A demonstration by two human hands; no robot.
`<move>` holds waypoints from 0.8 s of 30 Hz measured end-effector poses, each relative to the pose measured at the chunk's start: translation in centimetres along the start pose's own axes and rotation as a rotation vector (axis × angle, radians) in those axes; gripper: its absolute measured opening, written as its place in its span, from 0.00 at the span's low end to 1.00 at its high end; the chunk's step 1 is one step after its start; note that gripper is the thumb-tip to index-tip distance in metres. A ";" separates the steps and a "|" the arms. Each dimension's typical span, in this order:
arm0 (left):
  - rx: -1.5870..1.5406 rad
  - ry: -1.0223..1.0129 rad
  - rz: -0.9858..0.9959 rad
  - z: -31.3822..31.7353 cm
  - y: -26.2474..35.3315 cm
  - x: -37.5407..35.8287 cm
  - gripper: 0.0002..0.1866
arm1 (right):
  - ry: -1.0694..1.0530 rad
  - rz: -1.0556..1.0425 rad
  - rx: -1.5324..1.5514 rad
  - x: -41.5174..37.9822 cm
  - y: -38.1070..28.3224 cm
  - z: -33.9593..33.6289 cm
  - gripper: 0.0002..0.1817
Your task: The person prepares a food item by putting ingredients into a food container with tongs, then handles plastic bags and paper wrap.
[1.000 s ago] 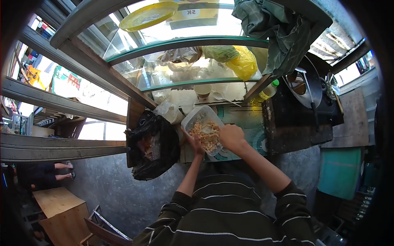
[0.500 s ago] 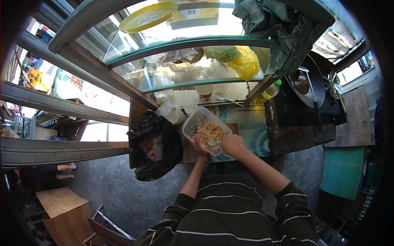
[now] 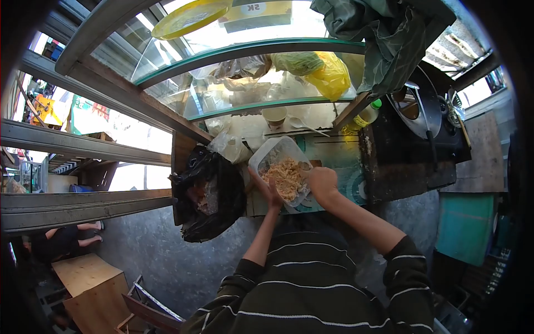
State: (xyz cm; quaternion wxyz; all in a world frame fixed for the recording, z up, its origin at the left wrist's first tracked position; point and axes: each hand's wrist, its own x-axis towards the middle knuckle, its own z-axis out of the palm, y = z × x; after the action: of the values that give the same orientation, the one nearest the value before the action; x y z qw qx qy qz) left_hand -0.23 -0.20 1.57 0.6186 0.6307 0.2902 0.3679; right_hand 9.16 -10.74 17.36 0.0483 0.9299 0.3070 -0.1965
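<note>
A clear plastic container of pale shredded food sits tilted at the counter's front edge. My left hand grips its near left rim from below. My right hand is a closed fist at the container's right side, over the food. It holds a small white spoon that the fist mostly hides. Both sleeves are dark with thin white stripes.
A black plastic bag hangs open left of the container. Behind stand a paper cup, clear bags and glass shelves. A green-capped bottle and a dark wok are to the right. Another person's feet show at far left.
The right hand has moved from the container's near end up to its right side. The white spoon seen in the food earlier is now hidden. The left hand stays on the rim.
</note>
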 end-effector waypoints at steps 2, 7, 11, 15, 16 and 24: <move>0.041 -0.048 0.014 0.9 2.1 0.7 0.45 | 0.040 -0.066 -0.030 0.2 1.3 5.9 0.08; 0.098 -0.054 0.072 2.1 3.4 1.1 0.44 | -0.006 -0.239 0.039 -1.1 2.7 6.2 0.07; 0.007 0.008 -0.015 1.8 2.0 1.0 0.45 | -0.111 -0.200 0.193 -0.8 3.3 6.0 0.08; 0.030 0.028 -0.015 1.7 2.3 0.1 0.44 | -0.107 -0.180 0.438 -1.3 2.8 6.6 0.10; 0.027 0.049 -0.013 1.6 1.9 0.1 0.44 | -0.105 -0.176 0.438 -1.1 2.9 6.8 0.10; -0.074 -0.026 0.012 0.8 0.2 0.2 0.45 | -0.266 -0.142 1.006 -0.2 3.9 10.3 0.10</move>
State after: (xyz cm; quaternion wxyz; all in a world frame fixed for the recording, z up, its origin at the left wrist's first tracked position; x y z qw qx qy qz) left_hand 0.55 -0.47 1.83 0.6430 0.6140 0.2645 0.3736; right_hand 7.87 -16.16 7.87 -0.3792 0.7820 0.2282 -0.4388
